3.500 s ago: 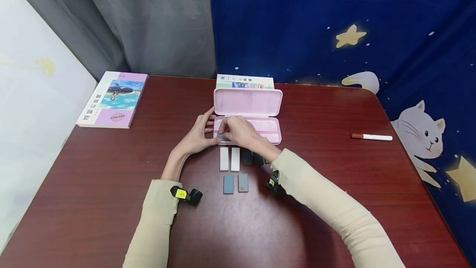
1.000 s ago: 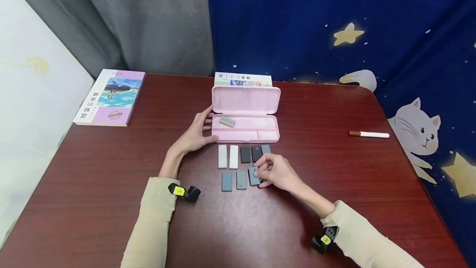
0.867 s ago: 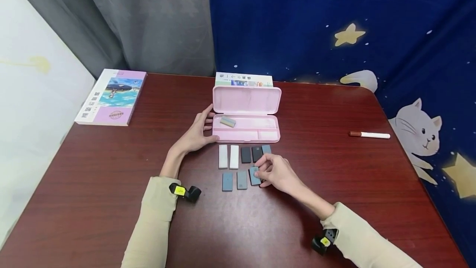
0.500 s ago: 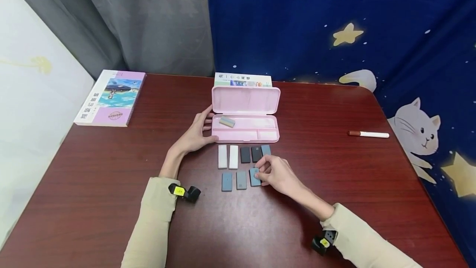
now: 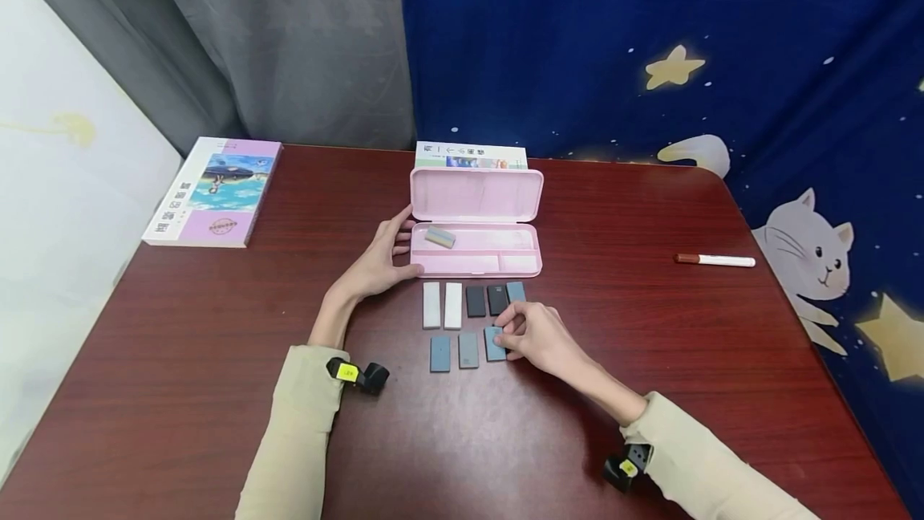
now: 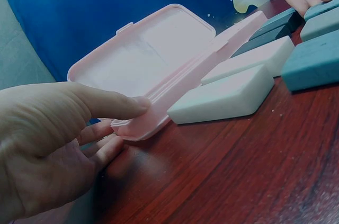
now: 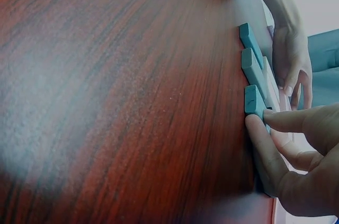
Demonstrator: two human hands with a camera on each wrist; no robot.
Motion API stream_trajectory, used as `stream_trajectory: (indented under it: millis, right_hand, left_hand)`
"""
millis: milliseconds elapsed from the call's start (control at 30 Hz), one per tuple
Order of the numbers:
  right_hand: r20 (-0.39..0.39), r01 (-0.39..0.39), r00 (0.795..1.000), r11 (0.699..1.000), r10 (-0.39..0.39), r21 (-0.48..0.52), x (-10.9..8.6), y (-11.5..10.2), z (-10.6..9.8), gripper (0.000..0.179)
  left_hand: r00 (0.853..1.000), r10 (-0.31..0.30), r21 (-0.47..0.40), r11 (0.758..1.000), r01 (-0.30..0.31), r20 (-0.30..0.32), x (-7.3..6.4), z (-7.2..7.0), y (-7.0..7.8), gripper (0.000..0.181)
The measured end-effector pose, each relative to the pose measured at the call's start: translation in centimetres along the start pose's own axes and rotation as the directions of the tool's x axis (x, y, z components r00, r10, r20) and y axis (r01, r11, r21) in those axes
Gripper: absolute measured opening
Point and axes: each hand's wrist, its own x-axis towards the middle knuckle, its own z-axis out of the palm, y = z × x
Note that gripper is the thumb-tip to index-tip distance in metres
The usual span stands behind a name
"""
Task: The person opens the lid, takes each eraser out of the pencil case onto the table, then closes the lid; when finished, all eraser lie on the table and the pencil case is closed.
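Note:
A pink pencil case (image 5: 476,265) stands with its lid up; a pale striped eraser (image 5: 440,237) lies in its rear compartment. My left hand (image 5: 375,263) holds the case's left end, thumb at the front corner and fingers along the side. My right hand (image 5: 543,337) pinches a blue-grey eraser (image 5: 494,343) on the table, at the right end of the front row. To its left lie a grey eraser (image 5: 468,350) and a blue one (image 5: 439,353). Behind are two white erasers (image 5: 452,306), two black ones (image 5: 476,301) and a blue-grey one (image 5: 516,291), partly hidden by my right hand.
A book (image 5: 216,191) lies at the back left of the brown table (image 5: 202,375). Another book (image 5: 472,153) is partly hidden behind the raised lid. A white marker with a brown cap (image 5: 715,261) lies to the right. Curtains hang behind.
Since the earliest frame, my right hand has left the pencil case and brought a blue-grey eraser to the front row's right end. During the last second both hands stay almost still.

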Motion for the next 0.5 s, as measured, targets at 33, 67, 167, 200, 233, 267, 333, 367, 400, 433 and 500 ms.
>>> stream_trajectory:
  millis: [33, 67, 167, 200, 233, 267, 333, 367, 400, 433, 500]
  right_hand:
    - [0.0, -0.001, 1.0, 1.0, 0.001, 0.002, 0.01, 0.04, 0.0, 0.014]
    - [-0.001, -0.001, 1.0, 1.0, 0.001, 0.003, 0.02, 0.07, 0.0, 0.014]
    - [-0.001, 0.009, 1.0, 1.0, -0.009, 0.004, 0.05, 0.15, 0.01, 0.014]
    - [-0.001, 0.013, 1.0, 1.0, -0.013, 0.005, 0.05, 0.16, 0.0, 0.014]
    - [0.0, 0.017, 1.0, 1.0, -0.017, 0.003, 0.05, 0.17, -0.01, 0.014]
    - [0.001, 0.019, 1.0, 1.0, -0.019, 0.002, 0.05, 0.18, -0.01, 0.014]
    - [0.005, 0.023, 1.0, 1.0, -0.023, 0.003, 0.05, 0.18, -0.03, 0.014]
    - [0.006, 0.027, 1.0, 1.0, -0.027, 0.005, 0.05, 0.19, -0.06, 0.014]
    - [0.007, 0.029, 1.0, 1.0, -0.029, 0.007, 0.06, 0.19, -0.08, 0.015]
    - [0.008, 0.031, 0.999, 0.999, -0.031, 0.011, 0.06, 0.19, -0.1, 0.015]
    - [0.014, 0.032, 0.999, 0.999, -0.032, 0.024, 0.05, 0.19, -0.18, 0.016]
  left_hand:
    - [1.0, 0.001, 0.001, 1.0, -0.001, 0.0, 0.02, 0.0, 0.0, 0.092]
    - [1.0, 0.001, 0.002, 1.0, -0.001, 0.001, 0.04, 0.0, -0.01, 0.092]
    - [1.0, 0.001, 0.003, 1.0, -0.001, 0.0, 0.1, -0.01, -0.03, 0.092]
    - [1.0, 0.001, 0.003, 1.0, -0.001, 0.0, 0.11, -0.01, -0.02, 0.091]
    - [1.0, 0.0, 0.004, 1.0, 0.0, 0.0, 0.11, -0.03, -0.01, 0.091]
    - [1.0, 0.0, 0.003, 1.0, 0.0, 0.0, 0.11, -0.03, -0.03, 0.091]
    - [1.0, -0.001, 0.003, 1.0, 0.001, 0.001, 0.09, -0.02, -0.03, 0.091]
    - [1.0, -0.001, 0.004, 1.0, 0.001, 0.0, 0.07, -0.02, -0.04, 0.091]
    - [1.0, -0.001, 0.004, 1.0, 0.001, 0.0, 0.06, -0.01, -0.05, 0.091]
    - [1.0, -0.002, 0.004, 1.0, 0.002, 0.0, 0.04, 0.0, -0.07, 0.091]
    - [1.0, -0.006, 0.003, 1.0, 0.006, 0.0, 0.0, 0.02, -0.13, 0.091]
